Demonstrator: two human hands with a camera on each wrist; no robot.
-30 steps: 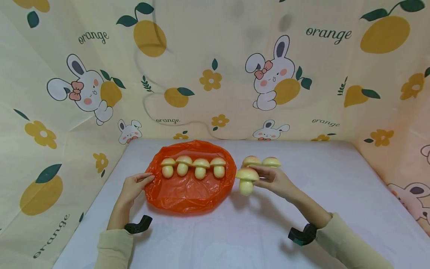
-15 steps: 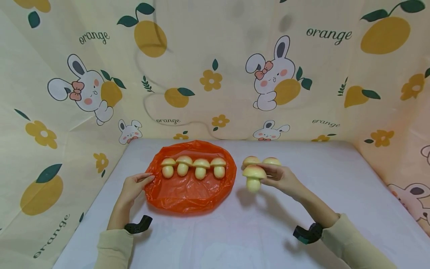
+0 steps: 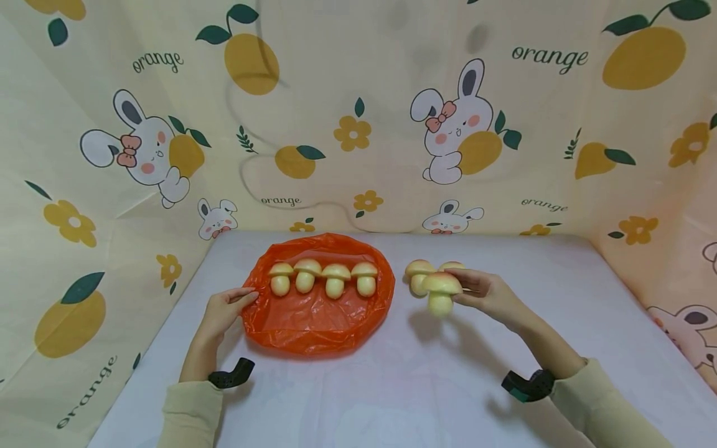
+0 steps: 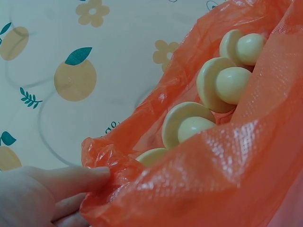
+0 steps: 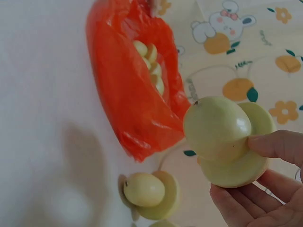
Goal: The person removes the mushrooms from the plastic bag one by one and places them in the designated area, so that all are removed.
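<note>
My right hand (image 3: 498,300) grips a pale yellow toy mushroom (image 3: 440,286) by the side of its cap, stem down, above the white table. In the right wrist view, the thumb presses this mushroom (image 5: 220,127) near where stem meets cap, with fingers under the cap. An orange-red plastic bag (image 3: 313,339) lies opened wide, several like mushrooms (image 3: 335,280) lined up inside. At its left rim my left hand (image 3: 220,314) pinches the film between thumb and fingers. In the left wrist view, the bag's near wall (image 4: 227,175) partly covers the mushrooms.
Behind the held mushroom, two more mushrooms rest on the table: one at left (image 3: 418,271), one at right (image 3: 451,266), the latter mostly hidden. A printed cloth (image 3: 386,124) with rabbits and oranges rises behind the table. Each wrist wears a black camera mount (image 3: 529,384).
My right hand has moved rightward, away from the bag, carrying the mushroom in front of the two on the table. The left hand and the bag have stayed in place.
</note>
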